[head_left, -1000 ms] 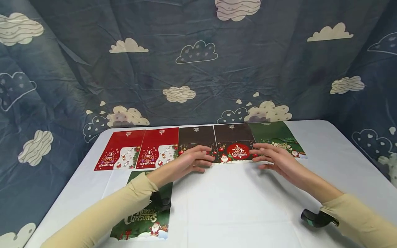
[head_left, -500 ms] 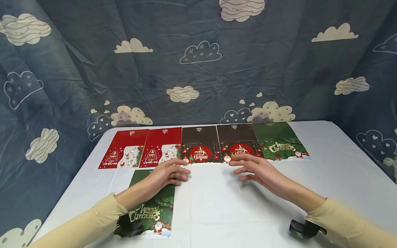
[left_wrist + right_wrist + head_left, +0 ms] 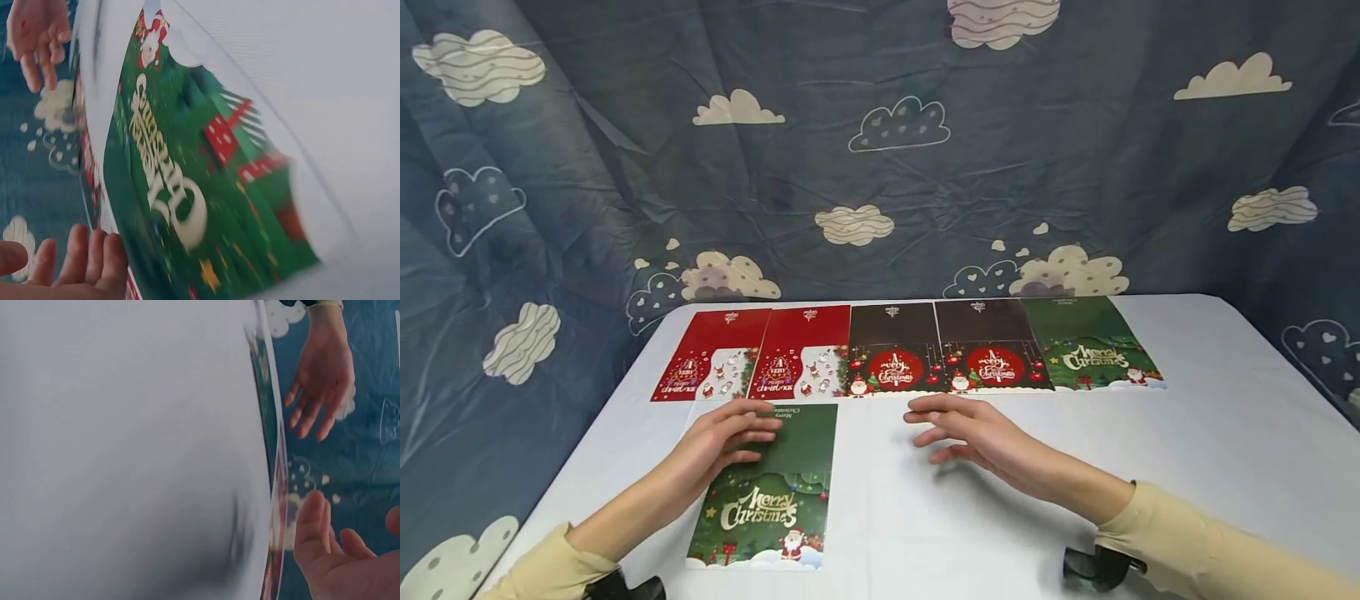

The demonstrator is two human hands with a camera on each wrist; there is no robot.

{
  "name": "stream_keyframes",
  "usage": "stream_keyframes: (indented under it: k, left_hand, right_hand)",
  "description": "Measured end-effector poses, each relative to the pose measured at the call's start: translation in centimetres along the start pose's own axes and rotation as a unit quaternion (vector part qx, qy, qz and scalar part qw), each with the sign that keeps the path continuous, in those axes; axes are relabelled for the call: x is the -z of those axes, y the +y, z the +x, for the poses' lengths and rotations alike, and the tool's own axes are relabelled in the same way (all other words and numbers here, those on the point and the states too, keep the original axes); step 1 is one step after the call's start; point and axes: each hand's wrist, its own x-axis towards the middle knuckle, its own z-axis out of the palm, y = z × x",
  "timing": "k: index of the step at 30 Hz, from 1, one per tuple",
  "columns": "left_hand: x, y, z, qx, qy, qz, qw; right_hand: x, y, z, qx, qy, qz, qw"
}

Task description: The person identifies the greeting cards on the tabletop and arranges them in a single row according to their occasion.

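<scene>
Nearest me on the table lies a green Christmas card [image 3: 767, 500], spread flat, with gold "Merry Christmas" lettering and a Santa. My left hand [image 3: 718, 442] is over its upper left part, fingers loosely extended and gripping nothing; whether they touch the card cannot be told. In the left wrist view the same green card [image 3: 187, 156] fills the middle. My right hand [image 3: 981, 442] hovers above the white cloth, to the right of the card, with relaxed fingers and nothing held. Its shadow falls on the cloth below.
Along the far edge runs a row of flat cards: two red cards [image 3: 797, 354], two dark brown cards [image 3: 895, 350] and another green card [image 3: 1093, 342]. A white cloth [image 3: 925, 517] covers the table. Behind it hangs a blue curtain [image 3: 880, 183] with cloud prints.
Both hands have moved left and back from the far row toward me. My left hand has come over the near green card's upper left. The cards stay where they lay.
</scene>
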Motion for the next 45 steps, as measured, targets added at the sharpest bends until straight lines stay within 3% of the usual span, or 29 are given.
stream_keyframes:
  k: [4,8,12,16,19,22,30,35,39,45]
  left_hand:
    - [2.3,-0.2,-1.6,0.01,0.041,0.014,0.999]
    - [4.6,-0.9,-3.3,0.029,0.052,0.024,0.9979]
    - [6.5,-2.0,-4.6,0.053,0.022,0.011,0.9983]
    - [7.6,-3.1,-5.3,0.037,-0.035,-0.034,0.9981]
    - [7.7,-3.8,-5.4,0.023,-0.077,-0.064,0.9947]
    - [7.7,-4.4,-5.4,0.021,-0.097,-0.06,0.9933]
    - [7.3,-4.0,-4.8,0.053,-0.075,-0.006,0.9957]
    - [6.7,-3.4,-4.6,0.077,-0.069,-0.007,0.9946]
    - [6.3,-3.4,-4.7,0.08,-0.063,-0.04,0.994]
    - [6.0,-3.8,-4.8,0.076,-0.08,-0.097,0.9892]
  right_hand:
    - [-1.6,0.0,0.9,0.001,-0.022,0.009,1.0]
    - [-3.1,0.6,1.5,-0.008,-0.041,0.025,0.999]
    - [-4.6,1.2,2.0,-0.024,-0.05,0.055,0.997]
    - [-5.6,1.5,2.4,-0.03,-0.045,0.038,0.998]
    - [-6.0,1.8,2.6,-0.032,-0.039,0.002,0.999]
    - [-6.3,2.1,2.9,-0.041,-0.039,-0.03,0.998]
    - [-6.6,2.4,3.9,-0.048,-0.081,-0.101,0.99]
    - [-6.8,2.3,4.4,-0.043,-0.119,-0.114,0.985]
    - [-7.1,2.3,4.2,-0.037,-0.128,-0.092,0.987]
    - [-8.0,2.5,3.0,-0.042,-0.106,0.015,0.993]
